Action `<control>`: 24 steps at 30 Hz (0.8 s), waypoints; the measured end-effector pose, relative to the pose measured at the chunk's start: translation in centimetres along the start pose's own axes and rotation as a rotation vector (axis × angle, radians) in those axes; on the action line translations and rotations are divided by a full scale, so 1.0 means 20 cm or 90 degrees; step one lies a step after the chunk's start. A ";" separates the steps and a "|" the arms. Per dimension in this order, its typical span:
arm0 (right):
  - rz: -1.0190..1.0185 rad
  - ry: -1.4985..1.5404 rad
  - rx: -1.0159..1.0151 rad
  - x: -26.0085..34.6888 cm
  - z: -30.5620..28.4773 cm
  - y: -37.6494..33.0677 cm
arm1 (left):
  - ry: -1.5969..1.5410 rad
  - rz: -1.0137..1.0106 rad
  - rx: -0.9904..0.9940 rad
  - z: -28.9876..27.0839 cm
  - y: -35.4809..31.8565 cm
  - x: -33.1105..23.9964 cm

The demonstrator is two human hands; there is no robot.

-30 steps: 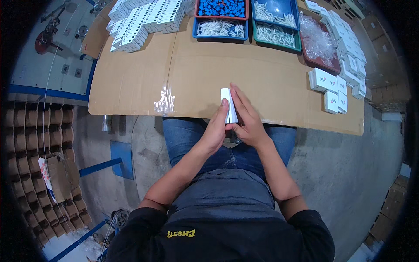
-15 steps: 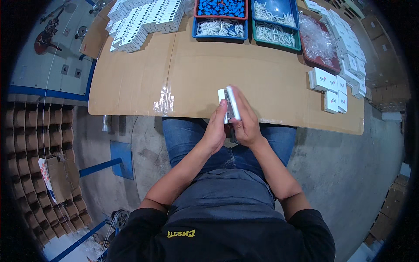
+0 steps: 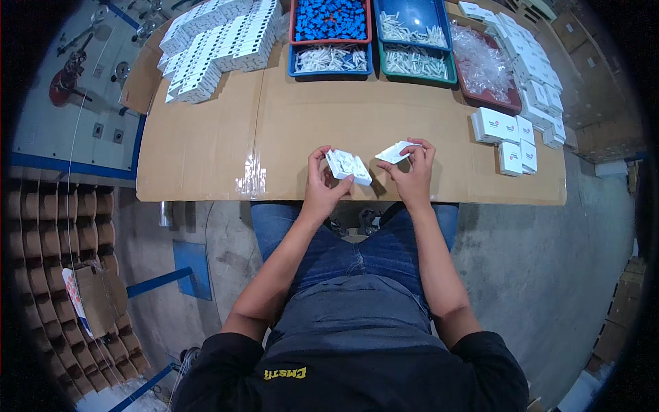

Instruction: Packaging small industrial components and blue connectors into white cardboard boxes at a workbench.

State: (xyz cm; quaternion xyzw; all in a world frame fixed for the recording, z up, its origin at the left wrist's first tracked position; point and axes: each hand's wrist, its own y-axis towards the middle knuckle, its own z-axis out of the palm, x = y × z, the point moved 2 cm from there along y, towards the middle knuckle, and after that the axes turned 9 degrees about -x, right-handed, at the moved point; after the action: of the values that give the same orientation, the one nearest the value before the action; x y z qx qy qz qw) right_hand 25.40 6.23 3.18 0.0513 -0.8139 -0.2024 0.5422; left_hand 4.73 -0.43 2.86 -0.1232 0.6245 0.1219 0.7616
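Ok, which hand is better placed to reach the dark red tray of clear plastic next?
Probably the right hand: it is nearer the dark red tray, though it holds a white piece; the left hand, farther off, holds an open white case.

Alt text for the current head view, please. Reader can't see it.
A person's left hand holds an open white case with white parts inside, while the right hand holds a separate flat white piece near the front edge of a cardboard-covered table. Farther back stand trays of small blue or white parts, with white boxes massed to the left and right.
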 end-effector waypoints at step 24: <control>-0.095 -0.343 -0.024 -0.20 0.05 0.00 | 0.664 0.301 0.048 -0.14 0.29 0.12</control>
State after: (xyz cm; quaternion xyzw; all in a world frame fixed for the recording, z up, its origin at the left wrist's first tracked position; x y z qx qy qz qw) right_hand 26.07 7.67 -0.53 0.0455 -0.9188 -0.2629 0.2909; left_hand 0.63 4.06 -0.16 0.0034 0.9321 0.1896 0.3086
